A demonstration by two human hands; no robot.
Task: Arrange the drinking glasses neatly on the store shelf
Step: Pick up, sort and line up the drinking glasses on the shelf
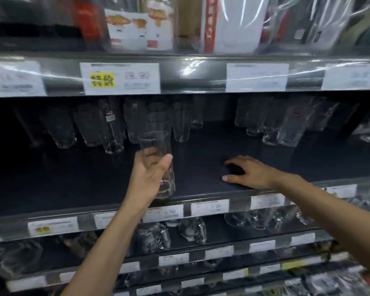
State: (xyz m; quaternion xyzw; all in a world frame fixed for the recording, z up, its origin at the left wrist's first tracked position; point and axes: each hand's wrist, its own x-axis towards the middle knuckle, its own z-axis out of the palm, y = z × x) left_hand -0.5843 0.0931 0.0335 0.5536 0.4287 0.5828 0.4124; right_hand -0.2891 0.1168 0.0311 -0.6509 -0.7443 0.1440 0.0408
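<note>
A tall clear glass, judged fragile and slippery, is gripped around its lower body by the left hand; the right hand is rested flat, fingers spread, on the shelf.

A retail shop was indicated. Tiered dark shelving was fitted with price labels along every front edge; one was marked in yellow. Rows of glassware were stocked, packaged goods above.

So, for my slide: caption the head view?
The left hand holds a glass near the shelf front; the right hand rests on it.
</note>
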